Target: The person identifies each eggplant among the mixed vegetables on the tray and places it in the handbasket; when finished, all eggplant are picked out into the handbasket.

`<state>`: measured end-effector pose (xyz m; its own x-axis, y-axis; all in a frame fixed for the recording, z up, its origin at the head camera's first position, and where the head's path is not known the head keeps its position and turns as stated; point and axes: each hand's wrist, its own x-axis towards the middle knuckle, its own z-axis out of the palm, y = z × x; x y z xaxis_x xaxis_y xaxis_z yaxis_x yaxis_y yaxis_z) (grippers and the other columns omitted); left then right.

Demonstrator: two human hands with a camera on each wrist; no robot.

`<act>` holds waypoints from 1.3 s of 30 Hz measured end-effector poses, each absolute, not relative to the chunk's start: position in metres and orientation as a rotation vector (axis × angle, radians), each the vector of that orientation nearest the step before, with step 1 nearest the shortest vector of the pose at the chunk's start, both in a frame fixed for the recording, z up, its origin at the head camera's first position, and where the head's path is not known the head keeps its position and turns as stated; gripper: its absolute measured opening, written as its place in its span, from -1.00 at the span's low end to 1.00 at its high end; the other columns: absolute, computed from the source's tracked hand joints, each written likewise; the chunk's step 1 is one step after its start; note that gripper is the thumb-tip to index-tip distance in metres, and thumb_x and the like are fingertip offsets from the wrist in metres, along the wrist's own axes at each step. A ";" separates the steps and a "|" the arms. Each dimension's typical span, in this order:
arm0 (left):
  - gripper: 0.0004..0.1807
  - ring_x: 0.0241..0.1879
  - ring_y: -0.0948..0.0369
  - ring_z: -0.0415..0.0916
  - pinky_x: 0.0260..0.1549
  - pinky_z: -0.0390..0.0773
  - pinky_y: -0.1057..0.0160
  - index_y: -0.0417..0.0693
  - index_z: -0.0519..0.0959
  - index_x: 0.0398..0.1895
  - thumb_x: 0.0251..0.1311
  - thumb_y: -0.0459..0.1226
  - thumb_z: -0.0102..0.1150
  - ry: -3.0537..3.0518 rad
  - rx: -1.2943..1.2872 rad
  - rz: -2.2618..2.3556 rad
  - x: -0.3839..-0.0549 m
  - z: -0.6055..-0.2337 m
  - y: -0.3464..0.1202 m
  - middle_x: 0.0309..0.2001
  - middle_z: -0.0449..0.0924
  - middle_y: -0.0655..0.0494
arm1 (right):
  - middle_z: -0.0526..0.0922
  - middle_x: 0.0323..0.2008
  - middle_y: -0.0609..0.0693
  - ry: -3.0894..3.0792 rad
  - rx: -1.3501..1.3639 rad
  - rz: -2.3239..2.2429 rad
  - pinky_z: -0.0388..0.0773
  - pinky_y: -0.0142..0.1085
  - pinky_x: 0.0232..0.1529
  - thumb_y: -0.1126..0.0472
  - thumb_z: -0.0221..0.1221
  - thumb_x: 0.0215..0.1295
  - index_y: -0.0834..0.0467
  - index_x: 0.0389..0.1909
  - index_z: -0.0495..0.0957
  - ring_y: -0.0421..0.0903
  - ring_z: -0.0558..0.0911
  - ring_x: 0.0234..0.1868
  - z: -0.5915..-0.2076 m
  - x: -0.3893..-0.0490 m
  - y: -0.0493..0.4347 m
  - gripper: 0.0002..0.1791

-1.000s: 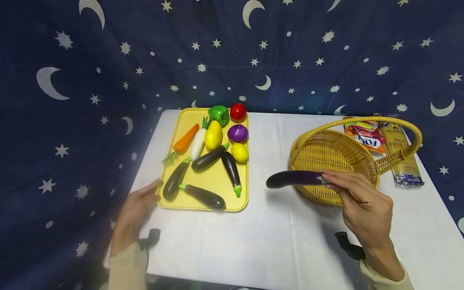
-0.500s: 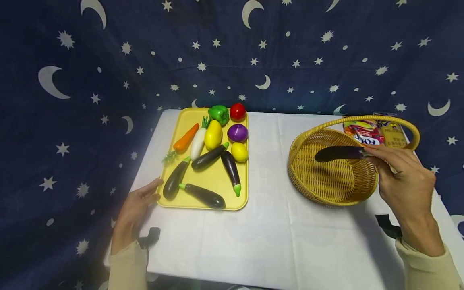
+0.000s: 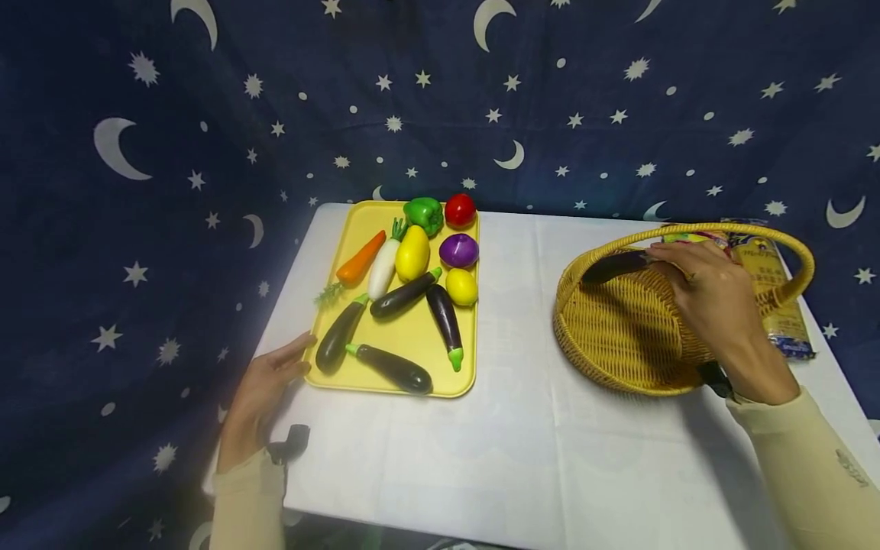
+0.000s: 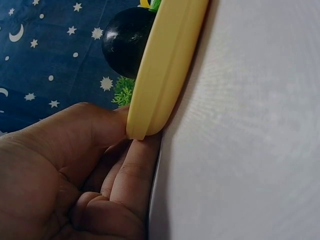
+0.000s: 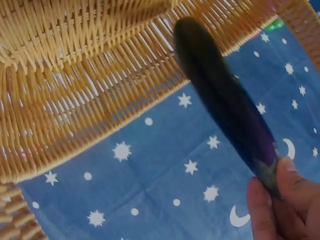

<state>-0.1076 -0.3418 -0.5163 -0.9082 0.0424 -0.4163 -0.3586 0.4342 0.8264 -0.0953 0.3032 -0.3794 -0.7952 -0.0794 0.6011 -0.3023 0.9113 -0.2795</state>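
Observation:
My right hand (image 3: 715, 294) pinches a dark purple eggplant (image 3: 614, 266) by its stem end over the back part of the wicker basket (image 3: 560, 325). In the right wrist view, the eggplant (image 5: 225, 95) points up toward the woven wall, held between thumb and fingertips. At the near left corner of the yellow tray (image 3: 385, 391), my left hand (image 3: 270, 382) holds the rim, thumb on the side and fingers low against it, as the left wrist view shows. Several more eggplants (image 3: 395, 369) lie on the tray.
Also on the tray are a carrot (image 3: 360, 260), white radish (image 3: 383, 269), yellow mango-like fruit (image 3: 412, 254), green pepper (image 3: 424, 215), tomato (image 3: 460, 210), purple onion-like vegetable (image 3: 458, 250) and lemon (image 3: 461, 287). The basket handle (image 3: 694, 228) arches up; behind it lie packets (image 3: 763, 263).
My right hand carried the eggplant rightward from the basket's front left, then forward over its back part. The left hand stays at the tray. The head view shifted slightly.

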 end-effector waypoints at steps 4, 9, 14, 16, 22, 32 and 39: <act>-0.32 0.75 -0.08 -0.09 0.71 -0.12 -0.30 0.15 0.37 0.59 0.43 -0.20 0.27 2.313 -0.289 1.461 -0.107 -0.514 -0.341 0.65 0.23 0.17 | 0.85 -0.03 0.24 -2.481 0.279 0.492 0.37 -0.35 -0.17 0.48 0.36 0.31 0.23 0.01 0.79 0.19 0.71 -0.10 -0.385 -0.108 0.305 -0.72; -0.32 0.74 -0.07 -0.04 0.72 -0.09 -0.27 0.10 0.37 0.60 0.44 -0.20 0.27 2.317 -0.270 1.460 -0.107 -0.514 -0.341 0.65 0.24 0.12 | 0.85 -0.12 0.27 -2.491 0.265 0.498 0.46 -0.20 -0.23 0.49 0.39 0.26 0.23 -0.06 0.81 0.25 0.72 -0.17 -0.388 -0.120 0.311 -0.75; -0.33 0.75 -0.05 -0.08 0.72 -0.11 -0.28 0.13 0.38 0.59 0.43 -0.21 0.27 2.296 -0.311 1.464 -0.107 -0.512 -0.340 0.65 0.23 0.18 | 0.82 -0.17 0.36 -2.630 0.277 0.412 0.60 0.22 -0.14 0.45 0.36 0.33 0.32 -0.10 0.78 0.36 0.74 -0.19 -0.378 -0.131 0.322 -0.84; -0.33 0.76 -0.04 -0.10 0.72 -0.10 -0.27 0.14 0.39 0.58 0.42 -0.21 0.27 2.292 -0.319 1.474 -0.108 -0.512 -0.340 0.65 0.22 0.20 | 0.81 -0.21 0.38 -2.694 0.312 0.362 0.63 0.25 -0.15 0.45 0.35 0.34 0.35 -0.12 0.75 0.36 0.74 -0.23 -0.376 -0.135 0.328 -0.87; -0.33 0.75 -0.03 -0.08 0.72 -0.09 -0.25 0.10 0.39 0.58 0.42 -0.23 0.26 2.304 -0.296 1.489 -0.109 -0.516 -0.342 0.65 0.22 0.19 | 0.69 -0.33 0.28 -2.913 0.441 0.291 0.62 0.16 -0.21 0.53 0.25 0.34 0.35 -0.23 0.60 0.21 0.67 -0.27 -0.384 -0.146 0.349 -0.92; -0.33 0.76 -0.06 -0.14 0.71 -0.14 -0.29 0.08 0.37 0.59 0.43 -0.24 0.25 2.275 -0.294 1.496 -0.108 -0.515 -0.344 0.66 0.20 0.17 | 0.72 -0.05 0.28 -3.203 0.453 0.144 0.66 0.19 0.05 0.44 0.11 0.49 0.22 -0.05 0.66 0.24 0.69 0.05 -0.393 -0.152 0.362 -0.81; -0.33 0.76 -0.03 -0.13 0.72 -0.13 -0.28 0.10 0.39 0.58 0.42 -0.23 0.27 2.276 -0.274 1.513 -0.107 -0.518 -0.343 0.66 0.21 0.19 | 0.73 -0.24 0.16 -3.282 0.546 0.070 0.67 0.18 0.02 0.48 0.19 0.38 0.23 -0.17 0.67 0.18 0.68 -0.10 -0.399 -0.161 0.362 -0.85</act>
<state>-0.1074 -0.3435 -0.5183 -0.9037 0.0529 -0.4249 -0.3713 0.3975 0.8391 -0.1607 0.3620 -0.3988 -0.9294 -0.3245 -0.1759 -0.3168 0.9458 -0.0713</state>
